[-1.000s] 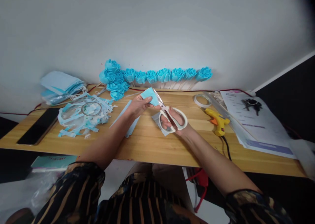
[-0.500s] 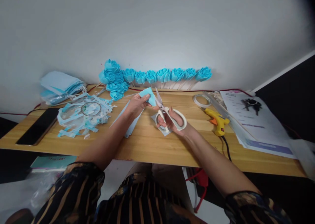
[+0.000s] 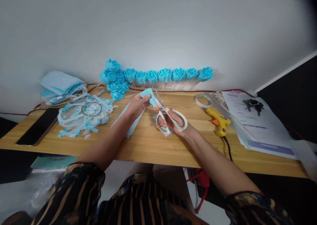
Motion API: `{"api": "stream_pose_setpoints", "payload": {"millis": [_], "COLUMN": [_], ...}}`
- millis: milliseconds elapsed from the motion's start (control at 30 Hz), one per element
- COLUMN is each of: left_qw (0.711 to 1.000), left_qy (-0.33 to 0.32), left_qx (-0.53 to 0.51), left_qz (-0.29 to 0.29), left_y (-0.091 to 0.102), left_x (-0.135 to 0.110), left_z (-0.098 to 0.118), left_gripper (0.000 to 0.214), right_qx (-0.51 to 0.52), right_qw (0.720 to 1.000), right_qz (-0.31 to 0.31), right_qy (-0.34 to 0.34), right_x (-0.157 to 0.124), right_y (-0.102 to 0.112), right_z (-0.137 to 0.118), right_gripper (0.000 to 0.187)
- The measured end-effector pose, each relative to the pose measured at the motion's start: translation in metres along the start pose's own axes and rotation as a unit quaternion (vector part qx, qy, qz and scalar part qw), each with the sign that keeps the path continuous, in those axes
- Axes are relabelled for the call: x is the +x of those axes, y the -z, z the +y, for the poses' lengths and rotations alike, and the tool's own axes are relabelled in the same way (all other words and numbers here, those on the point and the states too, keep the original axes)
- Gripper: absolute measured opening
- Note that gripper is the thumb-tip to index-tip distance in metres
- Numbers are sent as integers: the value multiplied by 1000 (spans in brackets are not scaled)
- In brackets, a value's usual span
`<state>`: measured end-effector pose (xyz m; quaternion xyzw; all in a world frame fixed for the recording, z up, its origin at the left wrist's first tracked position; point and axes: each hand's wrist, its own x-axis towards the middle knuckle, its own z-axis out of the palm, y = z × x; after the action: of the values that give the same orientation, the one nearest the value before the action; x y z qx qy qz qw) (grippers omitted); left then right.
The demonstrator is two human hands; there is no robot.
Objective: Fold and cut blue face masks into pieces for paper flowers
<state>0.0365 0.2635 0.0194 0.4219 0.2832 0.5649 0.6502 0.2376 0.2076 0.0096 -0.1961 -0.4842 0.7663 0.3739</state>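
Note:
My left hand [image 3: 139, 105] pinches a small piece of light blue fabric [image 3: 149, 93] above the middle of the table. In my right hand [image 3: 173, 122] is a pair of white-handled scissors [image 3: 182, 119], with fingers and thumb through the loops. The blades are parted and reach the right edge of the fabric. Beneath my right hand lies a small pale piece [image 3: 166, 132], mostly hidden. Pale blue strips [image 3: 133, 127] lie on the table under my left forearm.
Blue fabric flowers [image 3: 164, 75] line the wall. Left are folded face masks [image 3: 61, 83], a heap of scraps [image 3: 74, 116] with a tape ring [image 3: 91, 109], and a phone [image 3: 38, 127]. Right are a tape roll [image 3: 203, 105], yellow glue gun [image 3: 219, 121], papers [image 3: 250, 119] and keys [image 3: 253, 105].
The scissors have shifted very slightly left, their blades now closer against the blue fabric. My left hand and everything on the table look the same.

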Motion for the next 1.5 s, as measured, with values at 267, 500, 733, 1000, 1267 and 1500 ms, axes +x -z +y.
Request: {"api": "stream_pose_setpoints", "payload": {"millis": [267, 500, 733, 1000, 1267, 1500], "left_qw": [1000, 999, 1000, 999, 1000, 999], "left_qy": [3, -7, -5, -18, -15, -5], "left_qx": [20, -4, 8, -1, 10, -5], "left_qz": [-12, 39, 16, 46, 23, 35], "left_y": [-2, -2, -3, -4, -3, -2], "left_x": [0, 2, 1, 2, 1, 2], "left_z": [-1, -1, -3, -4, -6, -8], "left_gripper": [44, 35, 39, 35, 37, 38], "right_qx": [-2, -5, -1, -1, -7, -3], "right_qw": [1000, 1000, 1000, 1000, 1000, 1000], "right_qz": [15, 10, 0, 13, 17, 20], "right_qy": [0, 1, 9, 6, 6, 15], "right_x": [1, 1, 0, 1, 0, 1], "right_y": [1, -2, -1, -2, -4, -4], "right_z": [2, -1, -2, -3, -4, -4], "right_gripper": [55, 48, 44, 50, 54, 57]}}
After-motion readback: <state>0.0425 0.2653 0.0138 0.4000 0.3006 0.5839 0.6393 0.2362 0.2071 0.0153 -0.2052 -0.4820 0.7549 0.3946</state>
